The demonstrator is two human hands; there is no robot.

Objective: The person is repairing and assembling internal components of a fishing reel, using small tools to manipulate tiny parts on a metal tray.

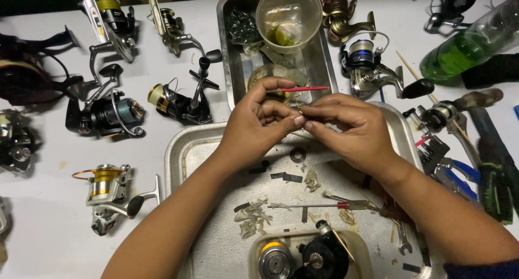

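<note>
Counting from my feed: 2 hands, both over the big metal tray (184,149) at centre of the desk (43,219). Fishing reels loose on the desk: I get 6 on the left side (one silver/gold reel (111,195) nearest the left arm, a black reel w/ teal spool (105,114), a black/yellow one (178,103), 2 up top, 1 cut by the left edge), plus 2 at upper right, incl. a blue-spooled reel (367,65). 2 trays: the big one and a smaller deep tray (230,68) behind it. 1 clear plastic cup (289,17) sitting in that deep tray. 1 green bottle (470,41) lying top right. 1 red-handled screwdriver (324,206) flat in the big tray, w/ bits of grey debris around it. 1 plastic tub (259,246) at the bottom edge w/ reel parts inside.

Left hand (254,125): fingers curled, pinching a thin red-handled pick (303,88) between thumb and forefinger; the pick sticks out to the right, above the right hand's knuckles. Right hand (351,127): fingertips (309,117) pressed together, meeting the left thumb tip. Something tiny is nipped there, too small for me to ID. Both hands hover just above the tray, not resting on it.
</note>
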